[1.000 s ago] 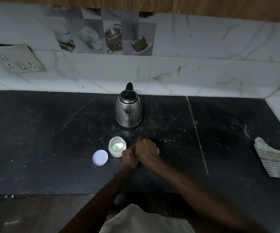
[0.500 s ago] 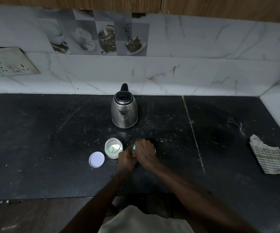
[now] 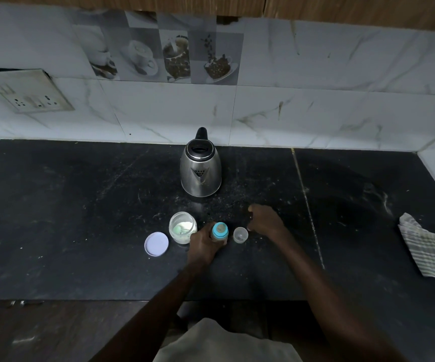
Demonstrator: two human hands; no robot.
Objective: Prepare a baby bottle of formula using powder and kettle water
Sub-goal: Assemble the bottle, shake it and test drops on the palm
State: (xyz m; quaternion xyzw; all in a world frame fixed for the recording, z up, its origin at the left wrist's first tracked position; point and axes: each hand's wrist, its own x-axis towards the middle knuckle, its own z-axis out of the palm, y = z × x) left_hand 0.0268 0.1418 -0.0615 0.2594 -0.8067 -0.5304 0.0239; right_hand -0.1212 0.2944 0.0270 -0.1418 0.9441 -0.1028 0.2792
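Head camera, forward-down, close over countertop [image 3: 67,218].

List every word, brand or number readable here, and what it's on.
None can be read.
kettle: no brand or mark shows.
baby bottle, powder jar: no print shows.
picture tiles: cups and beans, no words.
switch plate: too blurred to tell.

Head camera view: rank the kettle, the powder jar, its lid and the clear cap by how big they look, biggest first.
1. Kettle, clearly the largest.
2. Jar and lid: nearly alike, so I won't separate them; the jar may look slightly bigger.
3. Cap, clearly the smallest.
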